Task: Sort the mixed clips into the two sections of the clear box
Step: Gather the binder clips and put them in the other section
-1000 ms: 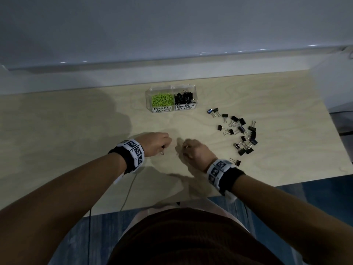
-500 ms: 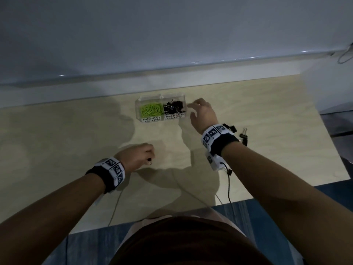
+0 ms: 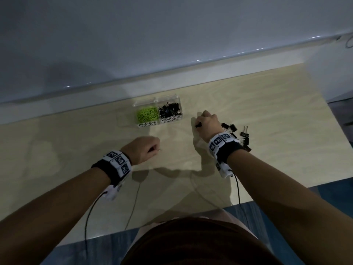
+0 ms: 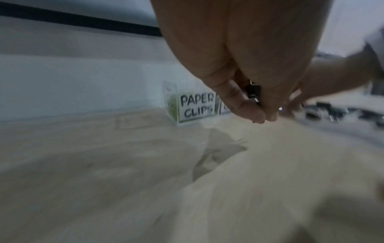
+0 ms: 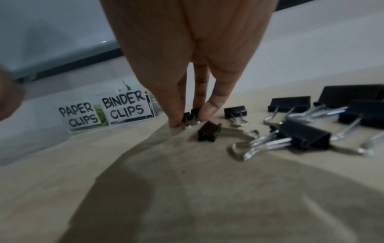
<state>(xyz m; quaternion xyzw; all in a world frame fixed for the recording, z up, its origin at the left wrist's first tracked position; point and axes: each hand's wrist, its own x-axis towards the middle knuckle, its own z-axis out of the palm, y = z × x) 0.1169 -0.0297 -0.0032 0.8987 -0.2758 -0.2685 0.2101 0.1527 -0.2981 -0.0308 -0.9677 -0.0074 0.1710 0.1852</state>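
**Reaching into the loose pile, one clip in each hand**

Spanning the whole scene, the pale wooden surface (image 3: 248, 96) carries everything. Half a second ago the right hand hovered beside the clear box; it has since pulled back rightward and dropped to the edge of the loose binder clips (image 5: 301, 136). The left hand has barely shifted.

The clear box (image 3: 158, 113) sits at the back of the surface, green paper clips (image 3: 147, 116) in its left section, black binder clips in the right.

The right hand (image 3: 207, 123) points fingers-down, its grip closed to a narrow pinch around a small binder clip (image 5: 190, 115) that rests on the surface.

The left hand (image 3: 143, 151) hangs knuckles-up above the surface, fingers curled tight, thumb and fingertips pinching a small black binder clip (image 4: 254, 92).
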